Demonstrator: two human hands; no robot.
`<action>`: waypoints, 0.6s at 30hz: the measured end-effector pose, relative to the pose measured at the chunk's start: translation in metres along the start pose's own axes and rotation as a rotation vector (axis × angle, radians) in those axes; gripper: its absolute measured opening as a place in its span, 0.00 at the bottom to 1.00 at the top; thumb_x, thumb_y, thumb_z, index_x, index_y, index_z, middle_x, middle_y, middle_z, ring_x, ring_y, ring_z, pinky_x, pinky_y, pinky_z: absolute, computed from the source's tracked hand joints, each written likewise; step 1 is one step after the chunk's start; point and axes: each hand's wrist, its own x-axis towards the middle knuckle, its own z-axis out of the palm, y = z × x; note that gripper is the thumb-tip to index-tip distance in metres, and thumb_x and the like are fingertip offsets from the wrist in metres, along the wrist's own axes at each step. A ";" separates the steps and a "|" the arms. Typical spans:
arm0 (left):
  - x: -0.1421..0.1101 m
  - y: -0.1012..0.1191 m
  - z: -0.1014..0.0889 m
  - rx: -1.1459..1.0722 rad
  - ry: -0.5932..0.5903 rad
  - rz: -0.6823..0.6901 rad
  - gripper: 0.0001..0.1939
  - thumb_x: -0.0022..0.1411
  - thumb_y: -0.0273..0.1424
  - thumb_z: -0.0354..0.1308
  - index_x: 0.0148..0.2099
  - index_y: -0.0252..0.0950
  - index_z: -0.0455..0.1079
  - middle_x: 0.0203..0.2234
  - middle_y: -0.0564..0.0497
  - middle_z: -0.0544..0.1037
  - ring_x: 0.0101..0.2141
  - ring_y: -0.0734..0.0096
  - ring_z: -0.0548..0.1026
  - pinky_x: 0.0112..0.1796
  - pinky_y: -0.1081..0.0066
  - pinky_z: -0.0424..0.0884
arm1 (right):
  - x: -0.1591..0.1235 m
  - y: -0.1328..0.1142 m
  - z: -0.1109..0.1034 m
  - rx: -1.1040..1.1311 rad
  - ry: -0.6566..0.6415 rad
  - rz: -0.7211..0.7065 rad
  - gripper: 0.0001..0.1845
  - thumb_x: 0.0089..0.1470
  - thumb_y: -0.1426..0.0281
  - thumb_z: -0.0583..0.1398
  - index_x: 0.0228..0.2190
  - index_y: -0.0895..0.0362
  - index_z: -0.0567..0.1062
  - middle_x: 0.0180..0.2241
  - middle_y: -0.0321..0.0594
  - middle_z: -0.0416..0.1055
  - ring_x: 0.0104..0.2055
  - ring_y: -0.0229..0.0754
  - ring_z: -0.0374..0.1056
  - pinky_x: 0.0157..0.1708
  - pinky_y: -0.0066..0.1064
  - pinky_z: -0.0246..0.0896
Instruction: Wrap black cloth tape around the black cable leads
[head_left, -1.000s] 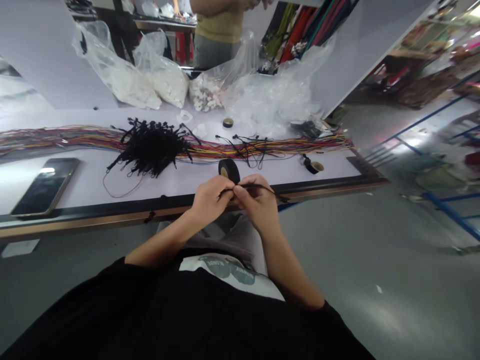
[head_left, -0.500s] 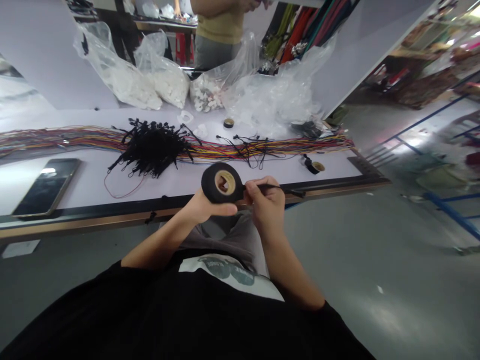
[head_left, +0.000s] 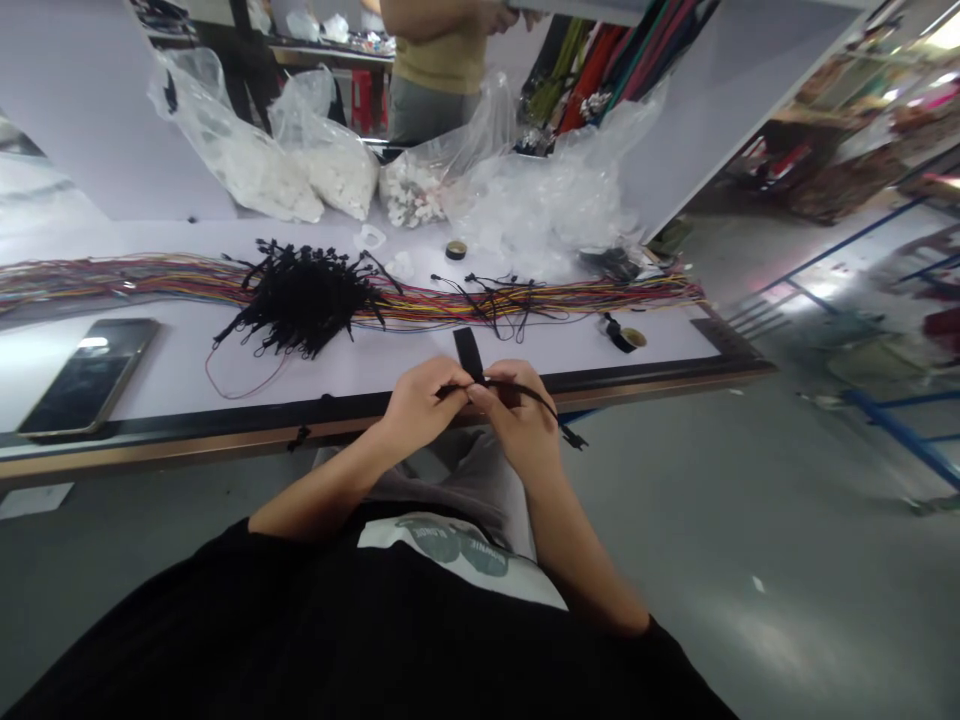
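Note:
Just over the table's front edge, my left hand (head_left: 421, 402) and my right hand (head_left: 523, 415) meet with their fingertips nearly touching. Both are closed in a pinch on a thin black cable (head_left: 541, 398). Its connector end (head_left: 574, 438) hangs out past my right hand. A roll of black tape (head_left: 469, 352) stands edge-on just beyond the fingertips, against the cable. My fingers hide where tape and cable meet.
A heap of black cables (head_left: 304, 295) lies across a long bundle of coloured wires (head_left: 600, 294). A phone (head_left: 90, 375) lies left, small tape rolls (head_left: 456, 249) nearby. Plastic bags of white parts (head_left: 341, 175) line the back. Another person (head_left: 439, 70) stands beyond the opening.
The tape roll has turned from face-on to edge-on. My left hand has moved from holding the roll to pinching the cable beside my right hand. The connector end now hangs lower.

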 end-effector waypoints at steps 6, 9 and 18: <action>-0.004 -0.002 0.005 -0.551 0.060 -0.252 0.15 0.49 0.29 0.61 0.40 0.38 0.62 0.25 0.57 0.71 0.22 0.79 0.68 0.25 0.76 0.66 | -0.001 0.011 0.001 -0.056 0.128 -0.083 0.06 0.51 0.65 0.60 0.25 0.52 0.72 0.27 0.33 0.73 0.32 0.38 0.69 0.36 0.31 0.65; 0.003 -0.010 -0.004 -0.784 -0.188 -0.335 0.18 0.49 0.40 0.62 0.39 0.36 0.63 0.20 0.57 0.69 0.18 0.79 0.66 0.18 0.78 0.61 | -0.001 0.013 0.003 0.022 0.101 -0.175 0.05 0.51 0.67 0.60 0.24 0.52 0.71 0.29 0.33 0.74 0.34 0.39 0.70 0.37 0.31 0.65; 0.007 -0.029 -0.013 -0.825 -0.343 -0.275 0.17 0.47 0.43 0.63 0.32 0.35 0.68 0.17 0.55 0.67 0.18 0.77 0.65 0.19 0.75 0.60 | -0.004 0.008 0.005 0.191 0.071 -0.063 0.05 0.49 0.69 0.62 0.23 0.53 0.72 0.29 0.33 0.73 0.32 0.37 0.70 0.33 0.31 0.67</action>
